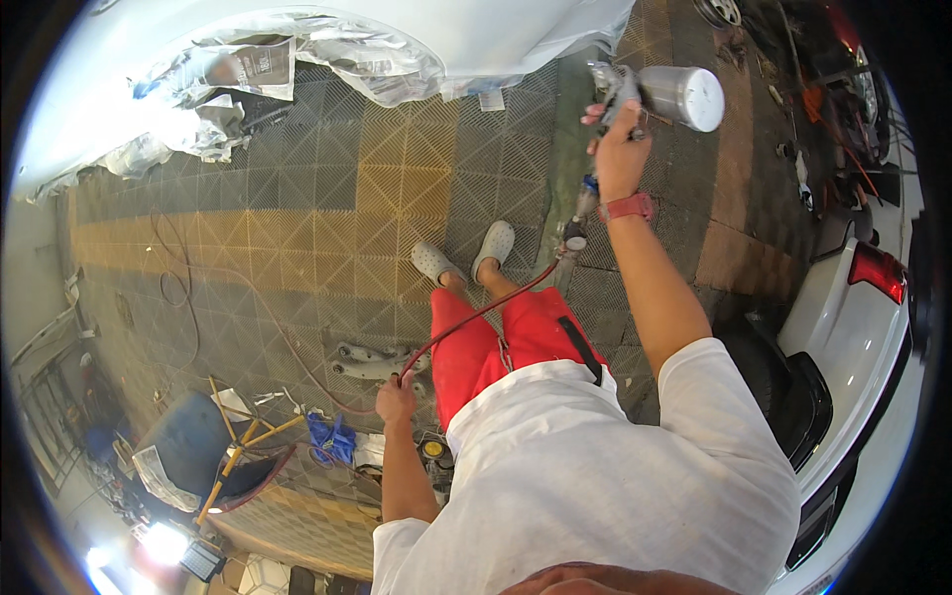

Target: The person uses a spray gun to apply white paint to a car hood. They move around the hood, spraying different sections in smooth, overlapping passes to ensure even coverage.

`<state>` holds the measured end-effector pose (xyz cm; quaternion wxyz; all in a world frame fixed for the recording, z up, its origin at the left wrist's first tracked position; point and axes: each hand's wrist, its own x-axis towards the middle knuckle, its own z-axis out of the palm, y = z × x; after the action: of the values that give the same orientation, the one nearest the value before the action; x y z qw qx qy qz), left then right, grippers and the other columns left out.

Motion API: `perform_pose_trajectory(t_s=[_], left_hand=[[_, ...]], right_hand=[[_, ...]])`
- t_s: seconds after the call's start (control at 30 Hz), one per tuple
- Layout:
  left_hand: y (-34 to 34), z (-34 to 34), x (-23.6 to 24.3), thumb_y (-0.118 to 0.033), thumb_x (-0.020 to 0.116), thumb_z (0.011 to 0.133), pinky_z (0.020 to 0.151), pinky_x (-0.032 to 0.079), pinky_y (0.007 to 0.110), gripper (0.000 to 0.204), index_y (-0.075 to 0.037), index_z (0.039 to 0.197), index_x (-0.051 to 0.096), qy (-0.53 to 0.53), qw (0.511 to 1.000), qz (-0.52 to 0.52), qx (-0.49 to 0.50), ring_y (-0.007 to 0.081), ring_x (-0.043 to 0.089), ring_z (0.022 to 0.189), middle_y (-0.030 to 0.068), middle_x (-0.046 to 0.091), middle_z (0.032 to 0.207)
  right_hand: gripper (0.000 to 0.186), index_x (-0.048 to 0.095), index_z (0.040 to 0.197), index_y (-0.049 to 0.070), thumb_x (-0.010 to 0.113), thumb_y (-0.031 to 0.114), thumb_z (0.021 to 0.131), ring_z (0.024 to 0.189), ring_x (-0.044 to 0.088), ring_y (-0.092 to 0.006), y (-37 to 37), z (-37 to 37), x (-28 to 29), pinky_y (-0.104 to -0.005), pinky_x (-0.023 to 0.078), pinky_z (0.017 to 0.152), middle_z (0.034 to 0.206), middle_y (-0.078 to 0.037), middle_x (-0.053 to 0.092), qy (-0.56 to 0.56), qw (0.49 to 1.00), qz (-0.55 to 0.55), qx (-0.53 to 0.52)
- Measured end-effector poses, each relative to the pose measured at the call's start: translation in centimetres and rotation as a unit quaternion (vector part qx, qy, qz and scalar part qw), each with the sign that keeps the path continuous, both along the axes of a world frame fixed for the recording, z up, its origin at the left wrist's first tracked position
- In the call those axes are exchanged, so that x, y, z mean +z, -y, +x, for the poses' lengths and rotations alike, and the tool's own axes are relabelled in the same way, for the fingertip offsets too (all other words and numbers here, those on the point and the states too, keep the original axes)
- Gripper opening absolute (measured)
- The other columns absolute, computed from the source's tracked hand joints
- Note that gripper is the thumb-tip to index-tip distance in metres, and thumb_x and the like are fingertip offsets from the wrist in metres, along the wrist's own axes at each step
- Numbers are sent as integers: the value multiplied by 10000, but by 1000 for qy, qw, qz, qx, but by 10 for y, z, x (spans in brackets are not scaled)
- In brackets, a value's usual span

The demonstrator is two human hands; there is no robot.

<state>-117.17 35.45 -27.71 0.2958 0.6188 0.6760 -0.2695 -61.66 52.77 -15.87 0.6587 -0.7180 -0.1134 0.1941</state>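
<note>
My right hand [621, 159] is wrapped round the grip of a metal spray gun [621, 91], raised in front at the right near the end of a pale car body [496, 40]. A cup [684, 96] with a whitish end sticks out from the gun to the right. Below the grip hang a blue fitting and a round regulator [574, 236], which joins a red air hose [476, 312]. That hose runs across my red shorts to my left hand [396, 399], closed round it at lower left. From there it trails over the floor in loops.
Crumpled masking paper and film [367, 59] edge the car's lower side. A yellow stand [233, 466] with a dark panel, a blue cloth [330, 438] and metal parts [372, 362] are at lower left, near a bright lamp [164, 543]. A white bumper [843, 327] stands at right.
</note>
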Motion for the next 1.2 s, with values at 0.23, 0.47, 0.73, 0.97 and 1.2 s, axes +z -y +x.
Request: perform_pose_trajectory(t_s=[0.23,0.47,0.73,0.97,1.2], left_hand=[[35,-26,14,-635,483,999,812,526,553,623,-60,1048,719,-45,997,-45,49,452,690,945,221,725,971],[62,-39,-7,-645,485,994,835,535,540,635,-60,1063,723,-67,995,-66,30,438,697,976,229,727,992],[33,6,-31,-639,515,977,816,539,539,601,-77,1023,722,22,997,-76,-13,426,706,947,209,738,988],[19,7,-53,-641,521,974,798,537,550,592,-88,1018,725,1,996,-79,-38,431,706,929,206,735,954],[48,-43,-64,-635,514,980,802,530,571,606,-64,1015,714,-12,995,-98,-4,458,698,930,232,727,949]], right_hand=[[402,692,1059,-7,509,350,1086,775,697,-139,-48,-101,-16,-265,500,549,894,-60,740,92,979,-8,183],[426,679,1240,-20,555,345,1060,751,712,-170,-73,-120,-21,-337,554,714,828,-99,750,45,963,25,263],[519,669,1072,-2,412,448,1098,801,713,-157,-11,-13,-42,-268,468,492,909,-88,746,64,993,-40,95],[546,597,1176,-13,434,500,1087,803,721,-163,3,23,-66,-271,460,479,950,-88,740,61,997,-52,-20],[448,680,1085,0,515,417,1073,759,696,-124,-29,-72,-93,-248,478,501,849,-67,727,4,997,9,75]])
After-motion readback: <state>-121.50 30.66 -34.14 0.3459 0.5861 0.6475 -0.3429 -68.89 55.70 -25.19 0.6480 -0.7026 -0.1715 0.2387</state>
